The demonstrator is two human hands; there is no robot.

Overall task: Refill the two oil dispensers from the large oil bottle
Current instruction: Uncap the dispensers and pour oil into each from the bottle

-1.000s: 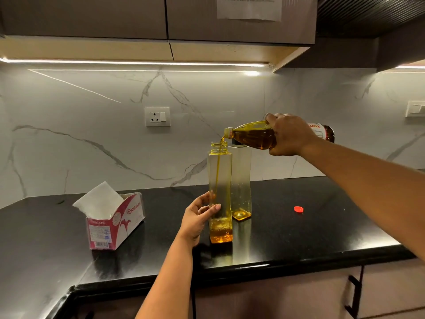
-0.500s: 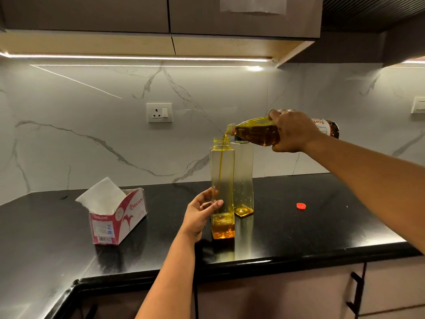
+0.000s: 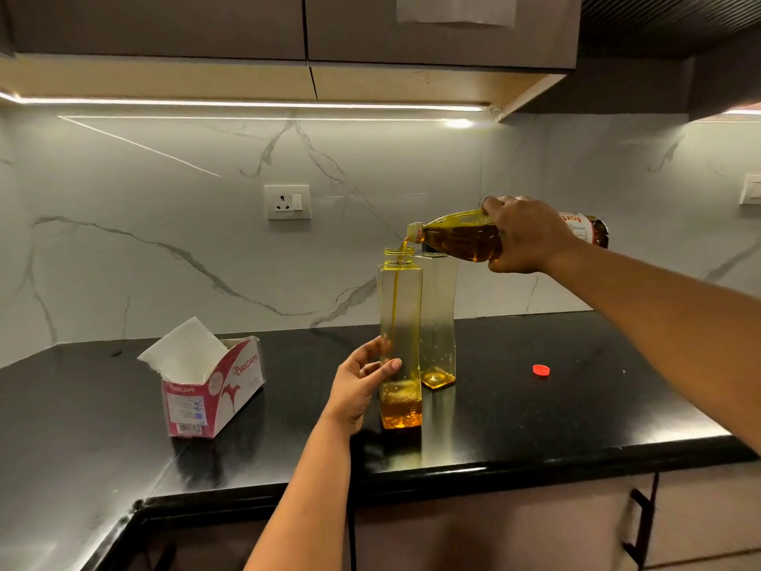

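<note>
Two tall clear square dispensers stand on the black counter (image 3: 535, 422). The near dispenser (image 3: 400, 323) is uncapped with amber oil pooled in its base. My left hand (image 3: 360, 383) holds its lower left side, thumb across the front. My right hand (image 3: 525, 236) grips the large oil bottle (image 3: 457, 236), tipped nearly level, its mouth over the near dispenser's neck. A thin stream of oil runs down inside. The far dispenser (image 3: 437, 323) stands just behind and to the right, with a thin layer of oil at the bottom; its top is partly hidden by the bottle.
A red bottle cap (image 3: 540, 369) lies on the counter to the right. An opened red and white tissue box (image 3: 210, 385) sits at the left. A wall socket (image 3: 287, 201) is on the marble backsplash. Cabinets hang overhead; a drawer handle (image 3: 642, 529) shows below the counter edge.
Oil keeps streaming and the level in the near dispenser has risen slightly. Both hands hold their places; the view has shifted a little.
</note>
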